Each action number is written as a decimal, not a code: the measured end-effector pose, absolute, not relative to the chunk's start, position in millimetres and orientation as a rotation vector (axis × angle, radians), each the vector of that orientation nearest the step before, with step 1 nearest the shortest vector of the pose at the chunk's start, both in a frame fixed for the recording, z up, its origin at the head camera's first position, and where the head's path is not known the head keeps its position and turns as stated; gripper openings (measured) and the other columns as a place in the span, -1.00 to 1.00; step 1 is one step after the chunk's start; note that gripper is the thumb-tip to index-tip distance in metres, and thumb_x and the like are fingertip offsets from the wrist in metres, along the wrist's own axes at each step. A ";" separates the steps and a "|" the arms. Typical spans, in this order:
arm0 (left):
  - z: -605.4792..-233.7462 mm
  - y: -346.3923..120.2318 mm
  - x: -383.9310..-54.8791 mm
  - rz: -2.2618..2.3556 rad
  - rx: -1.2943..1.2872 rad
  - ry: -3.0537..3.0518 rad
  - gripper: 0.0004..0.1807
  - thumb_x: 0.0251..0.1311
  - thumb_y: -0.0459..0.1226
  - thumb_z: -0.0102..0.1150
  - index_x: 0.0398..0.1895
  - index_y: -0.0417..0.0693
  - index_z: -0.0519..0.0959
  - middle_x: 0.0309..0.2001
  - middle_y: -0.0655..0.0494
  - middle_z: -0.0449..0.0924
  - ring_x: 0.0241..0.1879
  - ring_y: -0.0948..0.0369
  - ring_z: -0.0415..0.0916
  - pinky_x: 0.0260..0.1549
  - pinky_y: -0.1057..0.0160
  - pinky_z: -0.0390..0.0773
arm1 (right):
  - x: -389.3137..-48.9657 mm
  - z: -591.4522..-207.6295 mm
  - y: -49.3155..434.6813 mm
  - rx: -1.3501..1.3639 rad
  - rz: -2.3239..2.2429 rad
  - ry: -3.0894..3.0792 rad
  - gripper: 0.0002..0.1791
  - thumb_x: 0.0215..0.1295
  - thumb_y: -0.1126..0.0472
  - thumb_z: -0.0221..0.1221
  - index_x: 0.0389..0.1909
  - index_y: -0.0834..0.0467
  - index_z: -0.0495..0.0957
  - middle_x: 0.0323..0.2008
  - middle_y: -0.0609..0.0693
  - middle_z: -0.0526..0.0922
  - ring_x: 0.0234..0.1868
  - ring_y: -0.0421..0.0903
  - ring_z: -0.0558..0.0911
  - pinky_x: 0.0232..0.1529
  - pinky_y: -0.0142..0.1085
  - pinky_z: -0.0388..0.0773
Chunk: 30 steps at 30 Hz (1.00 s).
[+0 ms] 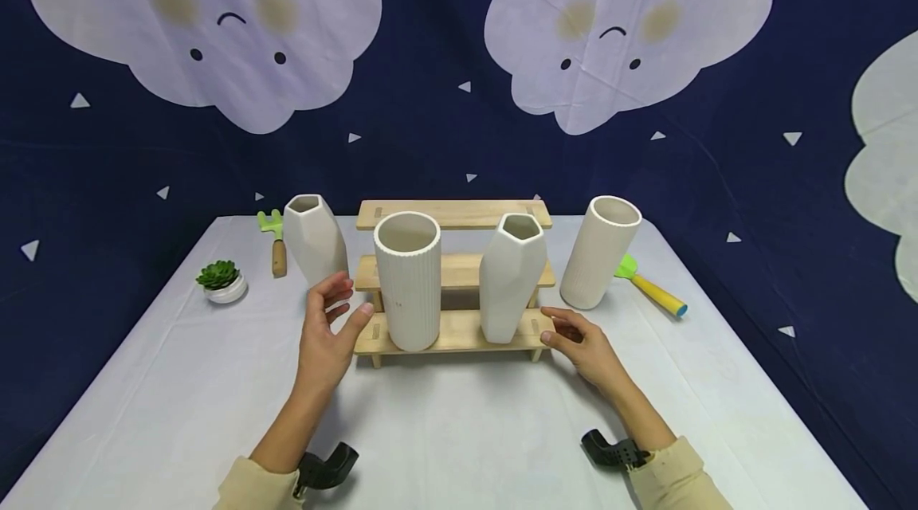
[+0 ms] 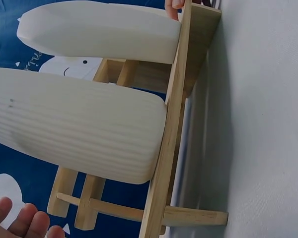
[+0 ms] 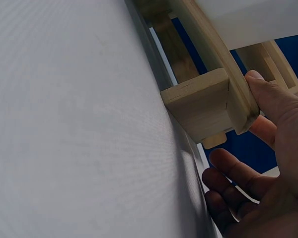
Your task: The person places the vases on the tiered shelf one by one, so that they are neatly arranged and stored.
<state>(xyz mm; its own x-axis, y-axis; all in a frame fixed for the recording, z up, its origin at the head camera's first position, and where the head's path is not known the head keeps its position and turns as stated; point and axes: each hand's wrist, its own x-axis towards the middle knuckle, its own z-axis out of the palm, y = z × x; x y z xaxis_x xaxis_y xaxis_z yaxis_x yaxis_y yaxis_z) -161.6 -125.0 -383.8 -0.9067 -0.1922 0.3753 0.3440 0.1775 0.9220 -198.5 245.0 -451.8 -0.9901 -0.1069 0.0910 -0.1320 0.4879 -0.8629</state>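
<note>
A three-tier wooden plant stand (image 1: 459, 332) stands on the table with two white vases on its lowest tier. On the left is a ribbed cylindrical vase (image 1: 409, 287); on the right, a faceted vase (image 1: 511, 279). My left hand (image 1: 326, 339) is at the stand's left end, fingers spread and loosely bent, thumb tip close to the tier's corner. In the left wrist view its fingertips (image 2: 27, 220) hold nothing. My right hand (image 1: 584, 347) pinches the lowest tier's right end. The right wrist view shows the thumb (image 3: 268, 89) against the board's edge, index finger behind it.
Another faceted vase (image 1: 315, 239) stands left of the stand, and a ribbed vase (image 1: 598, 255) right of it. Farther left are a green toy fork (image 1: 278, 247) and a potted succulent (image 1: 224, 283). A yellow-handled green shovel (image 1: 656, 291) lies at the right. A dark cloud-print curtain (image 1: 430, 56) hangs behind.
</note>
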 end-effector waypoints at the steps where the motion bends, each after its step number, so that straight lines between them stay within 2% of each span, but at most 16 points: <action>1: -384.1 -125.6 -161.9 -1.779 -0.135 -2.034 -0.39 0.16 -0.38 0.19 0.28 -0.20 0.21 0.13 -0.07 0.33 0.12 0.18 0.27 0.11 0.35 0.27 | -198.5 -451.8 244.8 0.213 1.563 -2.690 -0.48 0.18 0.01 0.26 0.18 -0.02 0.47 0.01 0.18 0.60 -0.04 -0.03 0.56 -0.13 -0.39 0.50; 9: -386.1 -131.5 -166.3 -1.748 0.013 -1.931 -0.44 0.15 -0.41 0.18 0.22 -0.23 0.24 0.03 0.08 0.36 0.04 0.28 0.31 0.01 0.44 0.30 | -199.0 -451.3 243.4 0.215 1.572 -2.683 -0.48 0.18 0.01 0.27 0.18 -0.01 0.47 0.02 0.18 0.59 -0.03 -0.02 0.56 -0.13 -0.39 0.50; 14: -385.9 -137.4 -170.7 -1.752 0.072 -1.834 -0.45 0.13 -0.43 0.19 0.19 -0.29 0.25 -0.04 0.20 0.33 0.02 0.24 0.31 -0.01 0.40 0.30 | -199.0 -450.9 242.9 0.223 1.578 -2.679 -0.48 0.18 0.02 0.26 0.19 0.00 0.47 0.02 0.18 0.60 -0.03 -0.02 0.56 -0.12 -0.41 0.49; 18: -386.0 -145.2 -177.0 -1.748 0.154 -1.779 -0.43 0.12 -0.42 0.20 0.20 -0.26 0.24 -0.04 0.27 0.30 0.01 0.30 0.26 -0.02 0.39 0.28 | -199.2 -451.0 243.3 0.222 1.581 -2.675 -0.48 0.19 0.02 0.26 0.19 0.00 0.47 0.02 0.18 0.60 -0.03 -0.02 0.56 -0.12 -0.42 0.49; 23: -386.3 -155.6 -185.2 -1.741 0.251 -1.711 -0.42 0.11 -0.40 0.20 0.19 -0.24 0.23 -0.06 0.29 0.29 -0.01 0.32 0.25 -0.02 0.38 0.27 | -199.2 -450.0 243.9 0.230 1.579 -2.675 -0.48 0.19 0.02 0.26 0.18 0.01 0.47 0.03 0.19 0.59 -0.03 -0.02 0.57 -0.12 -0.41 0.50; 30: -388.7 -167.2 -194.3 -1.763 0.294 -1.646 -0.40 0.07 -0.41 0.23 0.19 -0.18 0.25 -0.07 0.29 0.31 0.02 0.25 0.25 -0.03 0.41 0.22 | -198.7 -450.7 244.6 0.220 1.551 -2.698 -0.47 0.20 0.02 0.25 0.19 0.04 0.46 0.03 0.20 0.58 -0.05 -0.07 0.56 -0.12 -0.41 0.49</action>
<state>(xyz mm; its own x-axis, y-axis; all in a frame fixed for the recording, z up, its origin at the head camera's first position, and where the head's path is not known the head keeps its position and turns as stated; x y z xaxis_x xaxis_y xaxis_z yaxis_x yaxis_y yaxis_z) -194.3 -167.2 -388.7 -0.7311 -0.6183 0.2884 0.3301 0.0494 0.9427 -198.7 244.6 -450.7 -0.9898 -0.1113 0.0885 -0.1325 0.4959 -0.8582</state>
